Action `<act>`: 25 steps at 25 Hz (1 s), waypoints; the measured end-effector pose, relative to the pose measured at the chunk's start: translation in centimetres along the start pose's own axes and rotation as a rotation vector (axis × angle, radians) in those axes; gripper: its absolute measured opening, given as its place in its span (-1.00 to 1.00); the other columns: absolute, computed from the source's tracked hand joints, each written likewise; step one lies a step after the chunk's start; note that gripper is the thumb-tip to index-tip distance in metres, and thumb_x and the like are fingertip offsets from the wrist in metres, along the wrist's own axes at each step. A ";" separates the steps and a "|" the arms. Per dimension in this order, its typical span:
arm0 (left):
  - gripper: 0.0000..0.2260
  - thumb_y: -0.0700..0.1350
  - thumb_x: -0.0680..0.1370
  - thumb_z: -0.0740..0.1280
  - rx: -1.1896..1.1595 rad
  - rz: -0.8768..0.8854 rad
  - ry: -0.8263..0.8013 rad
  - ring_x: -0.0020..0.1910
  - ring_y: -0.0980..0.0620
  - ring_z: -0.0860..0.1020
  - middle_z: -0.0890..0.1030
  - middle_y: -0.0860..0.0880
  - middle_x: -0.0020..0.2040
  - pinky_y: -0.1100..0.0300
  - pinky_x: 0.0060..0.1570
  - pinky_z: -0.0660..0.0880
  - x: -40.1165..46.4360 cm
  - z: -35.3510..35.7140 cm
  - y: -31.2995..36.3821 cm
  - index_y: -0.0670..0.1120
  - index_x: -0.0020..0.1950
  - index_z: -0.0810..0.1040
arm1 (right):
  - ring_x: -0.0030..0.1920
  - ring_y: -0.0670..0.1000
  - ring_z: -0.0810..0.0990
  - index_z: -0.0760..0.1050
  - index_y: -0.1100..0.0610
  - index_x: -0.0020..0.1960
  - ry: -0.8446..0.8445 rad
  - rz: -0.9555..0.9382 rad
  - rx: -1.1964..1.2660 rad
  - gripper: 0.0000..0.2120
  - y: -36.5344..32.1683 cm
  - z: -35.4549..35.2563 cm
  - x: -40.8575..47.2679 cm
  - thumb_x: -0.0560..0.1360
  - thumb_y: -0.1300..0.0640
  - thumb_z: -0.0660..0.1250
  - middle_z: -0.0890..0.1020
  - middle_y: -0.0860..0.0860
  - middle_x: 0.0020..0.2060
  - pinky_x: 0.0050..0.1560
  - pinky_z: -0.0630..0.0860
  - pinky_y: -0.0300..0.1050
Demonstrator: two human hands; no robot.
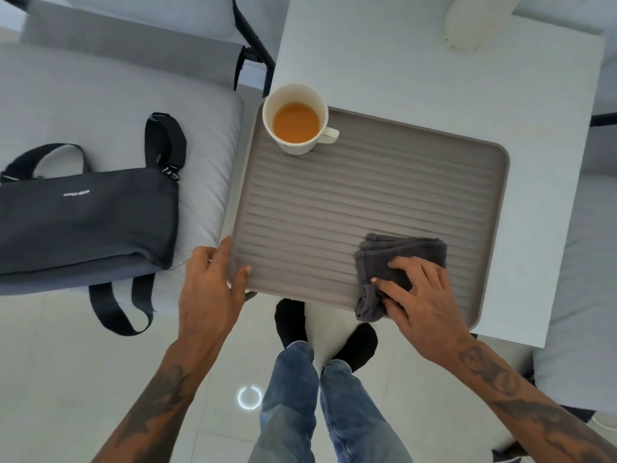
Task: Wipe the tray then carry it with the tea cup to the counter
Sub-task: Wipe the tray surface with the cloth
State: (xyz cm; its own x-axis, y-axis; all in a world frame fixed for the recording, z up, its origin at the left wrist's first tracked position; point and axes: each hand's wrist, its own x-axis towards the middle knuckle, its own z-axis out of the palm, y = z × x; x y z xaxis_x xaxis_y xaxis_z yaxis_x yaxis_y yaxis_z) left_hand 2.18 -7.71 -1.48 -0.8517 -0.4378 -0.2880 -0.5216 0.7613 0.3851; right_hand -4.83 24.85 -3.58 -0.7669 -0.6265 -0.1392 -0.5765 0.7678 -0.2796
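Observation:
A grey ribbed tray (350, 202) lies on a white table (434, 78), its near edge hanging over the table's front. A white tea cup (297, 118) with amber tea stands in the tray's far left corner, handle to the right. My left hand (213, 285) grips the tray's near left corner, thumb on the rim. My right hand (417, 295) presses a folded dark grey cloth (394, 259) flat on the tray's near right area.
A black shoulder bag (83, 215) lies on a pale cushioned seat (117, 105) to the left of the table. A white object (474, 21) stands at the table's far edge. My legs and black socks (290, 322) are below the tray on a light tiled floor.

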 end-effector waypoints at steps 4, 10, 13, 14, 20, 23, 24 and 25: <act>-0.49 -0.10 0.54 0.39 -0.029 0.025 -0.029 -0.11 0.02 0.37 0.38 -0.13 0.00 0.16 -0.27 0.41 0.3 0.6 -0.2 -0.20 0.45 0.38 | 0.00 0.16 0.52 0.62 -0.02 0.06 0.045 -0.059 0.019 -0.76 -4.2 1.1 3.6 0.40 0.06 0.40 0.60 0.06 0.01 0.01 0.37 0.09; -0.56 -0.18 0.56 0.27 -0.026 -0.020 -0.050 -0.20 0.02 0.37 0.31 -0.01 -0.04 0.13 -0.21 0.34 0.6 0.5 -0.6 -0.14 0.45 0.39 | 0.00 0.15 0.45 0.58 -0.01 0.08 0.051 -0.104 0.172 -0.76 -14.8 4.0 12.3 0.42 0.07 0.34 0.55 0.06 0.01 -0.02 0.34 0.10; -0.55 -0.22 0.52 0.30 0.053 0.076 -0.037 -0.20 -0.09 0.42 0.39 -0.10 -0.08 0.09 -0.31 0.36 0.4 0.5 -0.6 -0.16 0.42 0.43 | 0.01 0.12 0.45 0.59 -0.03 0.13 0.030 -0.096 0.178 -0.74 -13.5 3.7 12.0 0.44 0.06 0.34 0.54 0.04 0.02 -0.01 0.32 0.08; -0.55 -0.23 0.50 0.33 0.076 0.119 -0.029 -0.19 -0.14 0.44 0.42 -0.14 -0.10 0.08 -0.36 0.36 0.1 0.8 -0.5 -0.17 0.40 0.46 | 0.00 0.12 0.47 0.60 -0.04 0.11 0.036 -0.081 0.170 -0.75 -12.2 3.3 11.0 0.43 0.05 0.35 0.55 0.03 0.02 -0.01 0.32 0.06; -0.55 -0.26 0.51 0.37 -0.040 0.060 0.010 -0.21 -0.06 0.46 0.43 -0.08 -0.13 0.08 -0.34 0.48 -0.7 1.9 0.1 -0.12 0.40 0.48 | 0.08 0.15 0.49 0.61 -0.03 0.12 0.023 0.133 0.045 -0.74 -1.3 -0.1 1.9 0.45 0.04 0.29 0.57 0.05 0.08 0.09 0.36 0.09; -0.54 -0.29 0.51 0.37 -0.101 0.069 0.016 -0.25 -0.05 0.48 0.41 -0.06 -0.17 0.12 -0.29 0.47 -1.0 2.0 0.1 -0.12 0.42 0.46 | 0.05 0.16 0.50 0.63 -0.02 0.08 0.056 0.180 0.036 -0.72 -2.4 0.5 2.3 0.42 0.05 0.27 0.58 0.05 0.05 0.07 0.34 0.09; -0.53 -0.30 0.51 0.37 -0.106 0.070 0.013 -0.27 -0.05 0.48 0.41 -0.06 -0.18 0.14 -0.29 0.46 -1.0 2.0 0.1 -0.12 0.42 0.46 | 0.03 0.16 0.51 0.64 -0.03 0.06 0.073 0.151 0.050 -0.72 -4.0 1.0 3.5 0.38 0.06 0.29 0.59 0.04 0.03 0.05 0.34 0.08; -0.53 -0.31 0.51 0.37 -0.101 0.065 0.006 -0.28 -0.05 0.48 0.41 -0.06 -0.18 0.15 -0.29 0.45 -1.0 2.0 0.1 -0.12 0.42 0.46 | 0.01 0.16 0.52 0.63 -0.04 0.04 0.084 0.093 0.073 -0.71 -6.0 1.6 5.1 0.35 0.07 0.31 0.60 0.03 0.01 0.03 0.34 0.07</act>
State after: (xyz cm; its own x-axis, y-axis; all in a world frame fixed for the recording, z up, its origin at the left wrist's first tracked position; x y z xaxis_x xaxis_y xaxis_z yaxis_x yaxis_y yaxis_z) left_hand 3.05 -6.26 -2.93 -0.8841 -0.3920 -0.2543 -0.4672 0.7361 0.4898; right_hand -4.83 16.82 -4.10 -0.8388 -0.5372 -0.0882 -0.4821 0.8083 -0.3380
